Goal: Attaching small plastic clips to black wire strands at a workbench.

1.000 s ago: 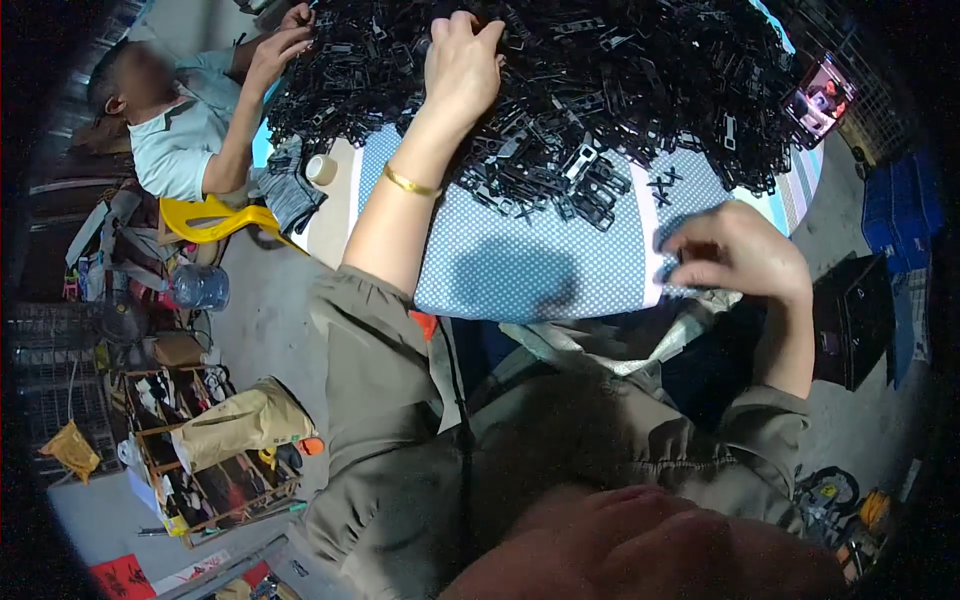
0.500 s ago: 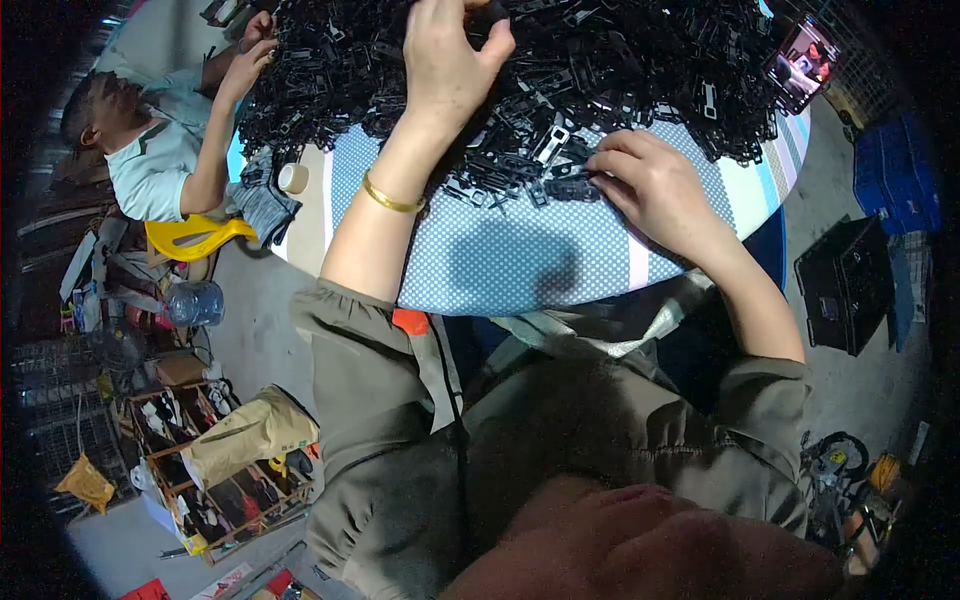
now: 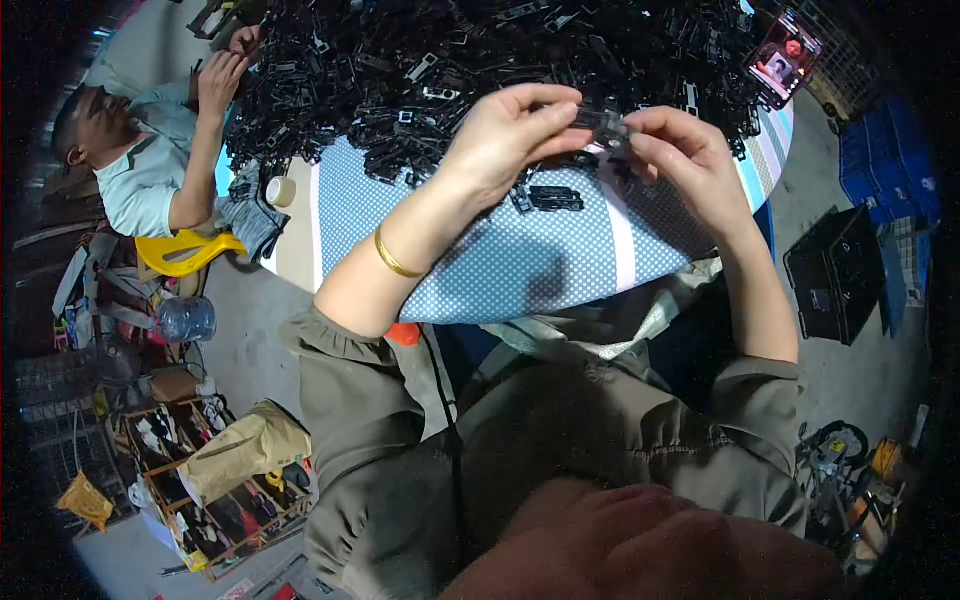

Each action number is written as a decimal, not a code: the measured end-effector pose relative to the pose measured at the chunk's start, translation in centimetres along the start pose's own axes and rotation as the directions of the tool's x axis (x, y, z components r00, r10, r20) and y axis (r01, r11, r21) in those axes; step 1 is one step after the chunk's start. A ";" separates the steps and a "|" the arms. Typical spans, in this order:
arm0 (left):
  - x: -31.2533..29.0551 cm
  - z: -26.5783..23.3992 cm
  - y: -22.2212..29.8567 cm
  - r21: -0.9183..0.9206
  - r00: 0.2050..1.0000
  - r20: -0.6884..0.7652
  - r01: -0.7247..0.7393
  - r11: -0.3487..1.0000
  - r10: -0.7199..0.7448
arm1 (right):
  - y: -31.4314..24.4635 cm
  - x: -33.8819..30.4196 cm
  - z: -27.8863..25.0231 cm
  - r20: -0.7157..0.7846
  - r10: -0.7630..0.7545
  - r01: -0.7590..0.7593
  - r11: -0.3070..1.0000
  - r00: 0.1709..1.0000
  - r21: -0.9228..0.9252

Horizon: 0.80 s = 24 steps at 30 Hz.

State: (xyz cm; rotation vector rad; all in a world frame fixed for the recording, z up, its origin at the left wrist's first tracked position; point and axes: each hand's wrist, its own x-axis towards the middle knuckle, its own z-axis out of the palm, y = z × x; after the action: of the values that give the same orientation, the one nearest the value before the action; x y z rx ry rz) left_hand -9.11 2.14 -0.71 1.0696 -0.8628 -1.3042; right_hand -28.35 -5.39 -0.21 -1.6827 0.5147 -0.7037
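Observation:
My left hand (image 3: 515,135), with a gold bangle at the wrist, pinches one end of a small dark plastic part (image 3: 602,122). The fingertips of my right hand (image 3: 692,160) close on the other end of it. Both hands meet above the near edge of a big heap of small black plastic parts (image 3: 400,75); what exactly sits between the fingers is partly covered. Just below the hands, a few black pieces (image 3: 555,198) lie on the dotted blue tablecloth (image 3: 520,255).
At the left a person (image 3: 150,165) works at the same heap. A white roll (image 3: 280,191) is near the table's left edge. A lit phone (image 3: 786,60) stands at the far right. Blue crates (image 3: 885,165) and a black box (image 3: 835,275) are on the floor to the right.
My left hand has come back from the far heap toward the right. My right hand has lifted slightly, and both now hold a dark plastic part between them.

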 end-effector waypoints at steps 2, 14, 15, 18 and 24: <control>-0.3 0.6 -0.1 -0.109 0.998 0.018 0.063 0.992 -0.062 | -0.2 -0.2 0.4 -0.005 0.050 -0.050 0.999 0.999 -0.007; -1.8 2.1 -1.3 0.070 0.992 0.112 -0.070 0.995 0.062 | 0.9 -0.2 1.7 -0.190 -0.222 0.125 0.899 0.956 -0.421; -1.7 2.1 -1.5 0.070 0.992 0.112 -0.070 0.995 0.062 | 0.7 -0.2 1.7 -0.182 -0.236 0.127 0.874 0.955 -0.468; -1.6 1.9 -1.9 0.046 0.987 0.149 -0.060 0.997 0.053 | 0.6 -0.1 1.9 -0.155 -0.306 0.174 0.814 0.939 -0.554; -1.5 2.0 -2.0 0.053 0.985 0.174 -0.028 0.998 0.018 | 0.0 -0.6 2.0 -0.009 -0.431 0.251 0.542 0.902 -0.802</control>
State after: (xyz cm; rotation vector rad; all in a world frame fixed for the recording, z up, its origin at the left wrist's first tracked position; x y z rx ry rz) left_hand -11.80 3.51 -1.86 0.9959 -1.0439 -1.3757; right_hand -27.40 -3.58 -0.60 -2.6291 0.7138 -1.0424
